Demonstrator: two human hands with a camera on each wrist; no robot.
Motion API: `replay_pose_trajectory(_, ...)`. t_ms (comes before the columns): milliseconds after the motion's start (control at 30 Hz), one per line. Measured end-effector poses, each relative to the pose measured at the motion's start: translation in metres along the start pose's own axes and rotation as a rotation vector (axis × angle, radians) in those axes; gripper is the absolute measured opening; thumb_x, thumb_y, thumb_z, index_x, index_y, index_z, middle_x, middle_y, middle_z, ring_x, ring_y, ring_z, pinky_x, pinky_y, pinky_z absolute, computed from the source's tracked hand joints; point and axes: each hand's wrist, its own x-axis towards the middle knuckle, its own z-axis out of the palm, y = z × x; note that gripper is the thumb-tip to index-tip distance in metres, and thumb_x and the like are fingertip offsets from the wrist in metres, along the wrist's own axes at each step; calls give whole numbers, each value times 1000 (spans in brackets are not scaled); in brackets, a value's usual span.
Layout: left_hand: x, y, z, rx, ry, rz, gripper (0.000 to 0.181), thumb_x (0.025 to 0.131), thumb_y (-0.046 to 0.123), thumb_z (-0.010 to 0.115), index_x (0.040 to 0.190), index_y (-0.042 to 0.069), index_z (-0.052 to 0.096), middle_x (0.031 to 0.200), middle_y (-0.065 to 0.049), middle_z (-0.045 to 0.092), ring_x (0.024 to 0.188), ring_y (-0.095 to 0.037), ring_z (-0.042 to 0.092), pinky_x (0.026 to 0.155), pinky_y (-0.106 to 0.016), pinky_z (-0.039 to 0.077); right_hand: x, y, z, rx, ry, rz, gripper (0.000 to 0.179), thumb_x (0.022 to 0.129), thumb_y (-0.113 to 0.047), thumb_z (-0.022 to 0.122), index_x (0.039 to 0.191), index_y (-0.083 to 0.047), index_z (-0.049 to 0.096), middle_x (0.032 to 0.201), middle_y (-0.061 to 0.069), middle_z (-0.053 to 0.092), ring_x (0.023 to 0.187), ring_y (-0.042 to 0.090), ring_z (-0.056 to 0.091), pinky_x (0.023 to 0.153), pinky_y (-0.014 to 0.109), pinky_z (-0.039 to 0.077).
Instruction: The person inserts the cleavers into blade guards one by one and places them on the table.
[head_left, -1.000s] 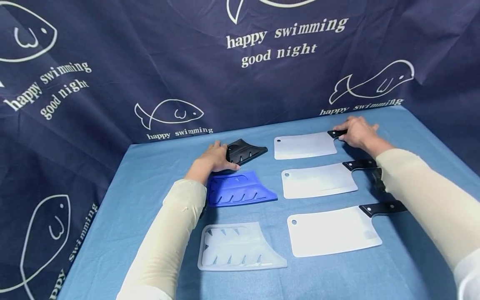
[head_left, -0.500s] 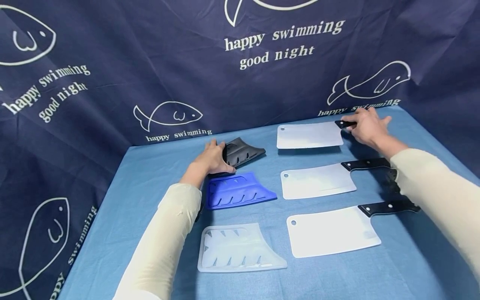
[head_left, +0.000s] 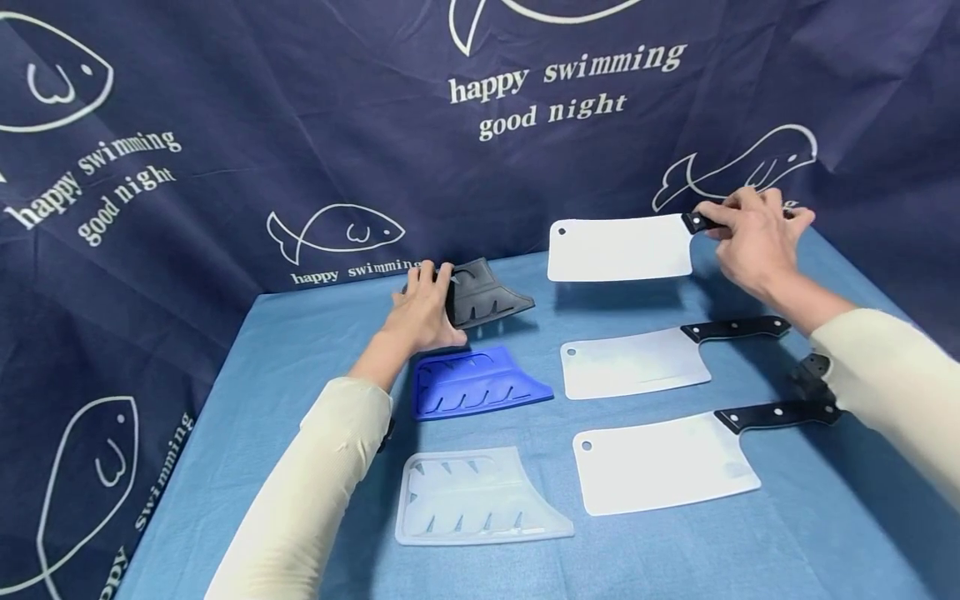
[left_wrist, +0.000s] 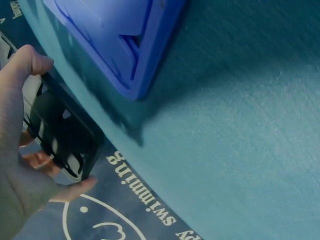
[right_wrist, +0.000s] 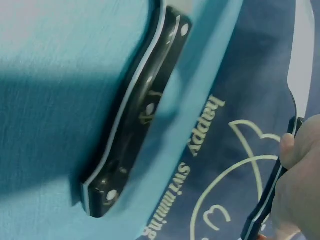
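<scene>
In the head view my left hand (head_left: pixel 425 312) grips the black blade sheath (head_left: pixel 486 296) by its left end, thumb on the near side and fingers over the far edge. The sheath is tilted up, with a shadow under it. In the left wrist view its dark open end (left_wrist: pixel 75 130) shows between thumb and fingers. My right hand (head_left: pixel 757 237) holds the farthest cleaver (head_left: pixel 621 250) by its black handle (right_wrist: pixel 272 195). That blade is raised off the cloth, its holed end pointing left toward the sheath, with a gap between the two.
A blue sheath (head_left: pixel 480 383) and a translucent white sheath (head_left: pixel 480 497) lie nearer on the blue cloth (head_left: pixel 300 400). Right of them lie a middle cleaver (head_left: pixel 637 364) and a near cleaver (head_left: pixel 663 464), handles to the right. A dark printed curtain (head_left: pixel 337 125) stands behind.
My right hand has gripped the far cleaver's handle and lifted the cleaver off the cloth. My left hand has raised and tilted the black sheath. The other cleavers and sheaths have stayed put.
</scene>
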Motion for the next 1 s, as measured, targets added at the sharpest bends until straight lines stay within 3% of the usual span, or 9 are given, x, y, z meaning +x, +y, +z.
replay_pose_trajectory(200, -5, 1, -8, 38, 136, 59, 104, 58, 43, 84, 140, 13, 28, 139, -13, 32, 128, -35, 29, 83, -62, 39, -9, -13, -10, 37, 156, -77, 66, 74, 12, 35, 130, -10, 61, 112, 23, 46, 104, 44, 33, 87, 59, 6)
replay_pose_trajectory(467, -13, 7, -18, 69, 269, 112, 103, 56, 41, 84, 139, 12, 31, 139, -13, 35, 128, -36, 30, 82, -61, 39, -20, -20, -20, 55, 287, -168, 66, 71, 12, 35, 124, -12, 66, 104, 21, 48, 100, 43, 34, 86, 56, 5)
replay_pose_trajectory(667, -16, 10, -21, 89, 332, 99, 103, 56, 37, 86, 140, 10, 32, 137, -13, 38, 126, -36, 32, 83, -61, 37, -22, -20, -24, 61, 344, -202, 65, 72, 12, 34, 122, -12, 67, 104, 22, 48, 101, 45, 34, 87, 59, 6)
replay_pose_trajectory(867, -18, 9, -21, 91, 371, 96, 106, 55, 36, 86, 143, 10, 32, 137, -14, 37, 126, -37, 32, 85, -63, 36, -23, -26, -24, 98, 453, -221, 41, 85, 6, 48, 113, -11, 72, 100, 21, 51, 98, 45, 37, 92, 59, 8)
replay_pose_trajectory(1000, -18, 10, -22, 100, 390, 102, 108, 56, 38, 85, 144, 10, 31, 138, -14, 37, 127, -37, 31, 85, -63, 36, -25, -29, -26, 109, 481, -250, 48, 80, 12, 43, 112, -10, 72, 101, 24, 51, 97, 47, 37, 91, 60, 8)
